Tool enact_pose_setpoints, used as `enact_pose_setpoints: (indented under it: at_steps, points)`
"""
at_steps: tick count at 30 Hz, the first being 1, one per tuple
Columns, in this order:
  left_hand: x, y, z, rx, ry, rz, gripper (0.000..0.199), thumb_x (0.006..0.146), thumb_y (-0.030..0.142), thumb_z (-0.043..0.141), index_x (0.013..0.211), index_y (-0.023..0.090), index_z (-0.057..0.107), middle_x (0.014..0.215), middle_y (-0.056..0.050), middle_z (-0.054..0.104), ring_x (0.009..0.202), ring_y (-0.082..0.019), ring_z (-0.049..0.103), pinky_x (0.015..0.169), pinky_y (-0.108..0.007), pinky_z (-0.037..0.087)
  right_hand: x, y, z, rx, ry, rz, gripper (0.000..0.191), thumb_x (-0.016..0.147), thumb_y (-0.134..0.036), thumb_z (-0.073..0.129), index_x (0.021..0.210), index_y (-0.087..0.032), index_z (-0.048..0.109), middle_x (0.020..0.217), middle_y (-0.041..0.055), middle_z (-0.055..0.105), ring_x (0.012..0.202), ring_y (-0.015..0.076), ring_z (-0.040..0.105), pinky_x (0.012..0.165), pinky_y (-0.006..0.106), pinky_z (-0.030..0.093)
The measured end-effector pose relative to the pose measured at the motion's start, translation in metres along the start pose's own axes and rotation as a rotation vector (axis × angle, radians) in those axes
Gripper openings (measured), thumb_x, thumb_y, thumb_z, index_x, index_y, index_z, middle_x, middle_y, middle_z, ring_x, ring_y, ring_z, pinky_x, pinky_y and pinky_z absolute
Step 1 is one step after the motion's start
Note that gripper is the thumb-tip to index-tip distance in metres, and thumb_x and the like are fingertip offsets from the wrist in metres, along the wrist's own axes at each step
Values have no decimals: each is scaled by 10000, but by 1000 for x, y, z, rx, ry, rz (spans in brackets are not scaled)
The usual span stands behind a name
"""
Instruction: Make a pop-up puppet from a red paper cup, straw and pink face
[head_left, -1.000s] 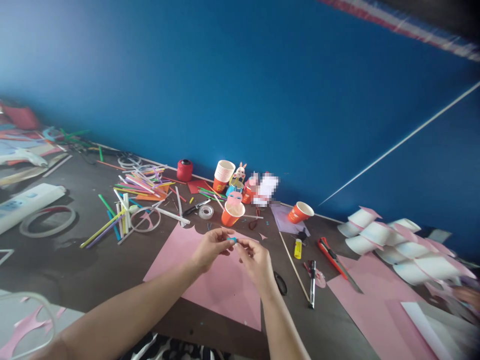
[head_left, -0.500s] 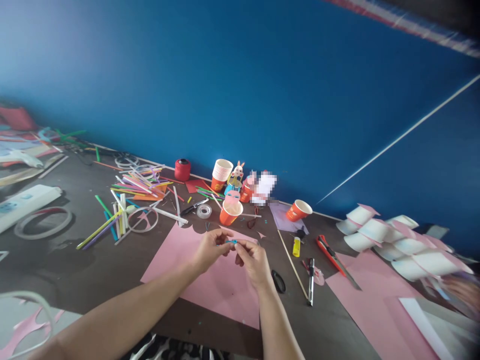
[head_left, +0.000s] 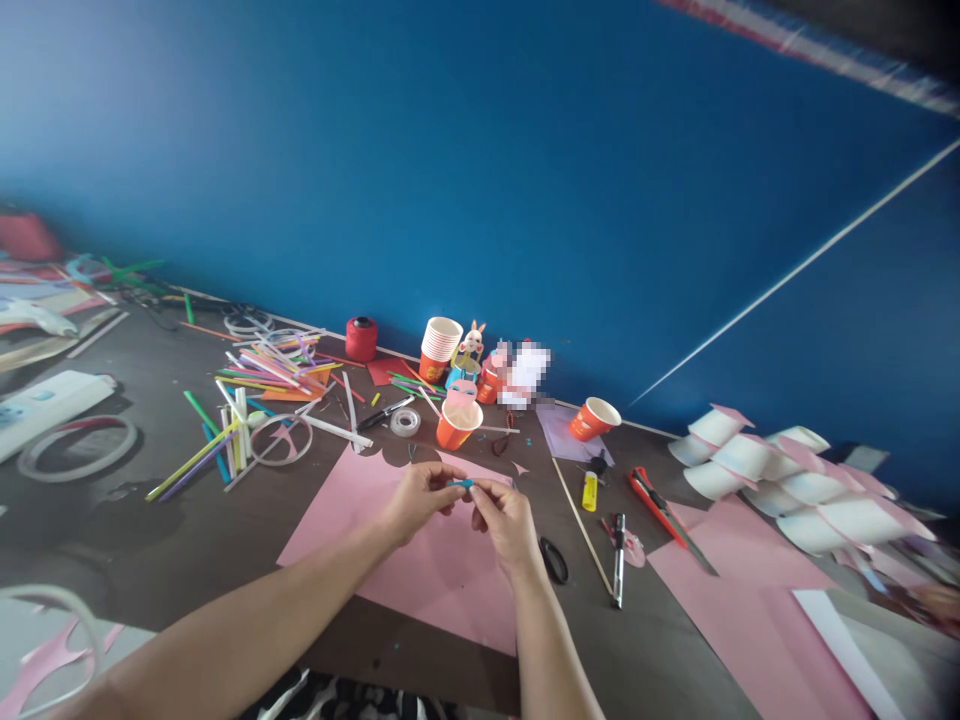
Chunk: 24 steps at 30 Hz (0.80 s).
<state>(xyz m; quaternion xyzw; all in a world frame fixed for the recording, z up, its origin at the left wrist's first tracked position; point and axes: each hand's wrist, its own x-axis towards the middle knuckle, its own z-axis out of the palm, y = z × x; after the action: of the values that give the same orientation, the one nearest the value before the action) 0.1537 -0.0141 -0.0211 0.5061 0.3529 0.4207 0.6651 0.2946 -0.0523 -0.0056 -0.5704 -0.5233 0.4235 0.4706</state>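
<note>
Between my fingertips is a small blue piece point(head_left: 463, 484), too small to tell whether it is paper or a bit of straw. My left hand point(head_left: 425, 500) pinches its left end, and my right hand point(head_left: 506, 520) pinches the right. Both hands are over a pink paper sheet point(head_left: 360, 530) on the dark table. Just beyond them stands an orange paper cup point(head_left: 458, 424) with a pink cut-out at its rim. A black scissor handle point(head_left: 553, 561) shows beside my right wrist; the rest of the scissors is hidden.
Left are a pile of coloured straws point(head_left: 277, 370) and tape rings point(head_left: 281, 440). Stacked cups point(head_left: 439, 350) and a tape roll point(head_left: 406, 422) stand behind. Rightward lie a wooden stick point(head_left: 581, 525), a pen point(head_left: 618, 562), a red utility knife point(head_left: 664, 512) and white paper rolls point(head_left: 720, 468).
The view has shifted slightly, so the table items sit a little further left. Both hands keep their pinch, and the blue piece looks turned a little between the fingers.
</note>
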Motion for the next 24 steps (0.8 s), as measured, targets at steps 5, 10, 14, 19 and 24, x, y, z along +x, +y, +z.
enact_pose_setpoints:
  at_steps: [5,10,14,19,24]
  points:
    - [1,-2,1,5,33,0,299,641,345,647,829,114,621,648,-23,603,482,-73,479,475,-216,407,-1,1,0,18,-5,11,242,744,-348,552,809,-131,637,567,2,582,399,70,438,394,193,353]
    - [1,-1,1,21,54,-4,264,634,338,651,769,113,620,635,-18,590,509,-81,488,472,-209,415,-2,0,0,12,-12,15,266,738,-371,545,794,-128,639,515,-9,565,384,69,432,391,192,358]
    - [1,-1,1,10,29,-19,273,636,346,652,774,115,613,632,-18,597,502,-78,492,472,-206,415,-2,0,0,16,-19,22,280,754,-385,527,793,-126,625,440,-33,506,377,78,426,392,194,346]
    - [0,-1,1,5,59,-55,317,614,355,673,813,121,592,637,-13,588,514,-81,503,474,-204,426,-1,0,1,17,-5,24,254,754,-372,526,742,-132,609,413,-42,477,368,74,404,383,190,320]
    - [-2,2,2,57,6,-126,294,607,378,674,749,128,607,613,-20,600,506,-86,522,450,-186,411,-1,-1,2,5,1,16,282,752,-388,519,786,-131,629,448,-33,492,369,72,403,376,193,328]
